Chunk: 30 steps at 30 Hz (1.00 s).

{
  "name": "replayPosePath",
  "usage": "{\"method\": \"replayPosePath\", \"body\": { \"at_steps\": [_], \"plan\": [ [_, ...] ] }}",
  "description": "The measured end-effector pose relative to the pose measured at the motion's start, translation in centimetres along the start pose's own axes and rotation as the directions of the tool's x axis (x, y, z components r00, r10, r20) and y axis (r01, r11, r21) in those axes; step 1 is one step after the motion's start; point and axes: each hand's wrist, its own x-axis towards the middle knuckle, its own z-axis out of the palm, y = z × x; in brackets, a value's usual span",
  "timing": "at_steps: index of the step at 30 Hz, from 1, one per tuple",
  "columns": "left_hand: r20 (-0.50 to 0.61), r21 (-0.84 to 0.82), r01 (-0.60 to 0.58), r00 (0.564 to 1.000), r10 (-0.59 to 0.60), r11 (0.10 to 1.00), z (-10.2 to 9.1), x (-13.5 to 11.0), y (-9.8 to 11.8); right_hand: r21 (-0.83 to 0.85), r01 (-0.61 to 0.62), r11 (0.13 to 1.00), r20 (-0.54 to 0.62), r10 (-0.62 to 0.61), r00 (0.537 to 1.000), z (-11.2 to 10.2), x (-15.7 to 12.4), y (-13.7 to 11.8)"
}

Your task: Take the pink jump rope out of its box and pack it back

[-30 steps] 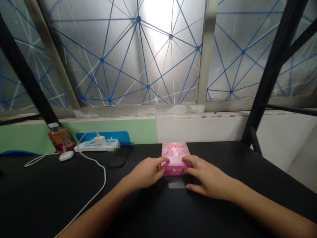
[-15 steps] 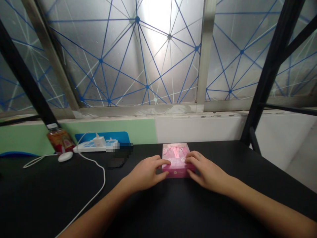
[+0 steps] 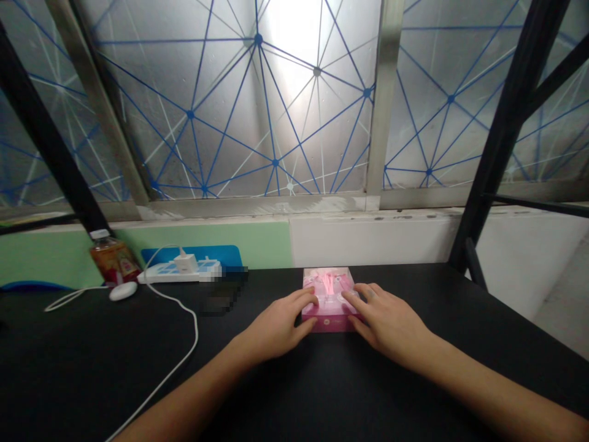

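A small pink box [image 3: 330, 309] lies flat on the black desk, its front side facing me. Its top looks clear, and a pink, cord-like thing shows through at the far part. My left hand [image 3: 278, 322] is at the near left corner, thumb against the front side and curved fingers on top. At the opposite corner, my right hand [image 3: 391, 319] has its thumb at the front and its index finger reaching over the top; a ring is on one finger. Between them the hands hold the box by its near corners.
A white power strip [image 3: 161, 272] with a plugged-in charger [image 3: 185, 263] stands at the back left. Its white cable [image 3: 196, 325] runs forward across the desk [image 3: 294, 393]. Beside it are a white mouse [image 3: 123, 291] and a drink bottle [image 3: 113, 261]. A black post [image 3: 490, 153] rises at right.
My fingers have shifted slightly on the box top, the right index finger now reaching further in. The box stays in place on the desk; the view has moved a little.
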Motion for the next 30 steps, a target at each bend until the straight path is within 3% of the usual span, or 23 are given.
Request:
{"method": "replayPosePath", "body": {
  "at_steps": [4,14,20,26,30],
  "plan": [
    [-0.002,-0.005,-0.006,1.000,0.006,1.000,-0.2,0.1,0.1,-0.026,-0.032,0.999,0.050,0.033,0.998,-0.4,-0.1,-0.4],
    [0.000,-0.024,-0.002,1.000,0.002,1.000,0.4,-0.1,0.0,0.297,-0.065,0.953,0.107,0.035,0.994,-0.1,-0.8,0.6],
    [-0.033,-0.035,0.027,0.999,-0.028,0.999,0.6,0.1,0.2,0.324,-0.117,0.939,0.095,0.091,0.991,-0.3,-0.8,0.4],
    [0.012,-0.070,0.019,1.000,-0.018,0.997,-0.5,-0.4,-0.1,0.418,-0.058,0.907,0.139,-0.001,0.990,-1.6,-0.7,0.6],
    [0.026,-0.064,-0.003,1.000,0.005,0.998,-0.8,-0.5,0.0,0.308,-0.072,0.949,0.115,0.038,0.993,-1.7,-0.7,0.5]
  ]
}}
